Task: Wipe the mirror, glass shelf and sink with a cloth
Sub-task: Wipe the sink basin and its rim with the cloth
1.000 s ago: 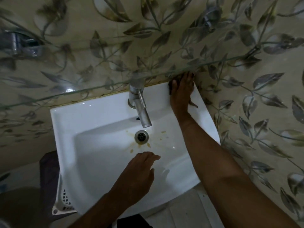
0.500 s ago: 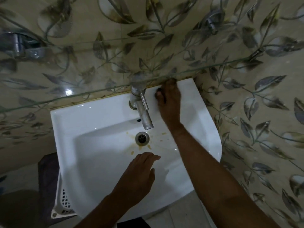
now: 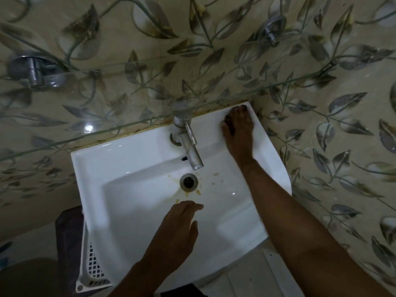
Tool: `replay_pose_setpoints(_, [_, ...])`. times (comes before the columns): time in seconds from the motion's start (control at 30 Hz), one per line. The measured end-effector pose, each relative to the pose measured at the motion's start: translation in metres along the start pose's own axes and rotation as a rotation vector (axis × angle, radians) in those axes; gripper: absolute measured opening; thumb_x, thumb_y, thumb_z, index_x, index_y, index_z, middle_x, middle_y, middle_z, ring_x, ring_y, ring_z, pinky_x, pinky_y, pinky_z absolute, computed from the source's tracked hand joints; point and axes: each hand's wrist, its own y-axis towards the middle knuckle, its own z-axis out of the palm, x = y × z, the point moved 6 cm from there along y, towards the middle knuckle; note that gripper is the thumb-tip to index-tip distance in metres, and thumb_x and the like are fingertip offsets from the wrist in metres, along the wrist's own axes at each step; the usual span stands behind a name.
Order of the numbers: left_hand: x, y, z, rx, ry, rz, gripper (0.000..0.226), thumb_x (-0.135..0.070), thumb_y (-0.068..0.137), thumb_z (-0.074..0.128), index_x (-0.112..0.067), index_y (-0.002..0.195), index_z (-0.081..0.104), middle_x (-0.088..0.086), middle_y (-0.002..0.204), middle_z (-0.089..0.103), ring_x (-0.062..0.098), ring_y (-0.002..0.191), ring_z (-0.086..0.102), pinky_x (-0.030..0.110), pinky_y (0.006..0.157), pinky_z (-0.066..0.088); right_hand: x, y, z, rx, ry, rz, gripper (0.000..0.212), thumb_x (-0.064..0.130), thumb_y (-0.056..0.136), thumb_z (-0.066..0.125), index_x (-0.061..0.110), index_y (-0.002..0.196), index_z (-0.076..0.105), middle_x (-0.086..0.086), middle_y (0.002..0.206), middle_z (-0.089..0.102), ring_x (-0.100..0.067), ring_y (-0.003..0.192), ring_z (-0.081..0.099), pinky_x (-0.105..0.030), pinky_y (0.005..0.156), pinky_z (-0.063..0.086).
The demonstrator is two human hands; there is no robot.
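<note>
A white sink point(image 3: 132, 168) sits below the edge of a glass shelf point(image 3: 128, 127) that crosses the view. My right hand point(image 3: 239, 129) lies flat on the sink's back right ledge, right of the tap point(image 3: 188, 144). It presses a dark cloth point(image 3: 226, 124), which shows only as dark bits at the fingers. My left hand point(image 3: 177, 230) rests palm down on the basin's front slope, holding nothing. Brown stains ring the drain point(image 3: 188, 182). No mirror is in view.
Leaf-patterned tiles cover the wall behind and to the right. Two chrome shelf brackets point(image 3: 35, 71) point(image 3: 270, 28) hold the glass. A white lattice basket point(image 3: 92, 269) and a dark object point(image 3: 68, 239) sit under the sink's left side.
My right hand slid left along the back ledge toward the tap, then back to the right corner. My left hand stayed on the basin.
</note>
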Motion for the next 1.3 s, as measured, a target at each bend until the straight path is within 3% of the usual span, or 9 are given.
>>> replay_pose_setpoints(0.23, [-0.01, 0.009, 0.01, 0.015, -0.011, 0.054, 0.041, -0.026, 0.099, 0.051, -0.039, 0.137, 0.046, -0.024, 0.135, 0.045, -0.017, 0.124, 0.028, 0.002, 0.106, 0.02, 0.084, -0.054, 0.011, 0.195, 0.096, -0.501, 0.047, 0.024, 0.1, 0.051, -0.002, 0.139, 0.053, -0.018, 0.15, 0.046, -0.024, 0.147, 0.028, -0.044, 0.122, 0.023])
replay_pose_setpoints(0.37, [-0.001, 0.003, 0.0, -0.032, -0.007, 0.045, 0.04, -0.023, 0.097, 0.052, -0.035, 0.135, 0.051, -0.027, 0.13, 0.043, -0.017, 0.123, 0.03, 0.01, 0.111, 0.023, 0.025, -0.026, -0.013, 0.118, 0.06, -0.34, 0.041, 0.018, 0.097, 0.054, 0.003, 0.135, 0.058, -0.011, 0.143, 0.054, -0.021, 0.138, 0.043, -0.048, 0.114, 0.034])
replay_pose_setpoints(0.47, [0.001, -0.001, 0.002, -0.024, -0.018, 0.021, 0.041, -0.025, 0.097, 0.049, -0.033, 0.137, 0.05, -0.018, 0.135, 0.048, -0.015, 0.125, 0.03, 0.0, 0.107, 0.016, -0.035, 0.006, -0.033, 0.084, -0.067, -0.122, 0.042, 0.02, 0.099, 0.053, 0.001, 0.136, 0.057, -0.019, 0.143, 0.053, -0.035, 0.139, 0.043, -0.045, 0.122, 0.024])
replay_pose_setpoints(0.57, [-0.005, -0.004, 0.012, 0.004, -0.042, 0.035, 0.041, -0.023, 0.098, 0.05, -0.03, 0.138, 0.05, -0.017, 0.135, 0.049, -0.016, 0.123, 0.029, -0.004, 0.103, 0.015, -0.045, 0.001, -0.037, 0.132, -0.152, -0.185, 0.046, 0.018, 0.098, 0.053, -0.006, 0.137, 0.052, -0.025, 0.143, 0.051, -0.037, 0.139, 0.04, -0.026, 0.125, 0.007])
replay_pose_setpoints(0.7, [-0.006, -0.005, 0.023, 0.041, -0.085, 0.017, 0.041, -0.022, 0.1, 0.049, -0.032, 0.14, 0.046, -0.019, 0.137, 0.046, -0.008, 0.125, 0.037, -0.002, 0.1, 0.02, -0.075, -0.059, -0.045, 0.157, -0.324, -0.22, 0.05, 0.014, 0.099, 0.049, 0.005, 0.148, 0.044, -0.016, 0.156, 0.038, -0.034, 0.147, 0.03, -0.054, 0.121, 0.022])
replay_pose_setpoints(0.87, [0.005, -0.008, 0.025, 0.046, -0.109, -0.016, 0.041, -0.022, 0.1, 0.049, -0.033, 0.139, 0.047, -0.019, 0.138, 0.046, -0.004, 0.129, 0.038, 0.005, 0.105, 0.025, -0.084, -0.106, -0.045, 0.222, -0.425, -0.196, 0.06, 0.009, 0.087, 0.042, 0.005, 0.146, 0.046, -0.015, 0.157, 0.036, -0.04, 0.147, 0.029, -0.059, 0.119, 0.018])
replay_pose_setpoints(1.03, [0.012, -0.031, 0.03, 0.081, -0.133, -0.04, 0.04, -0.024, 0.101, 0.047, -0.035, 0.139, 0.046, -0.022, 0.139, 0.043, -0.007, 0.129, 0.035, 0.001, 0.104, 0.022, -0.059, -0.11, -0.003, 0.411, -0.61, -0.565, 0.054, 0.025, 0.1, 0.035, 0.006, 0.151, 0.036, -0.019, 0.155, 0.04, -0.037, 0.145, 0.035, -0.053, 0.119, 0.019])
replay_pose_setpoints(1.2, [0.018, -0.046, 0.032, 0.052, -0.147, -0.057, 0.038, -0.024, 0.102, 0.047, -0.034, 0.139, 0.048, -0.019, 0.139, 0.046, -0.01, 0.127, 0.035, -0.002, 0.102, 0.02, -0.02, -0.134, 0.053, 0.468, -0.415, -0.138, 0.072, 0.031, 0.088, 0.064, 0.0, 0.149, 0.04, -0.02, 0.156, 0.036, -0.041, 0.148, 0.026, -0.058, 0.117, 0.024])
replay_pose_setpoints(1.3, [0.021, -0.05, 0.034, 0.032, -0.146, -0.044, 0.037, -0.025, 0.101, 0.046, -0.028, 0.137, 0.053, -0.012, 0.139, 0.051, -0.004, 0.129, 0.04, 0.0, 0.106, 0.02, 0.05, -0.179, 0.109, 0.575, -0.196, -0.095, 0.079, 0.056, 0.089, 0.046, 0.001, 0.146, 0.043, -0.024, 0.156, 0.035, -0.044, 0.147, 0.023, -0.056, 0.118, 0.021])
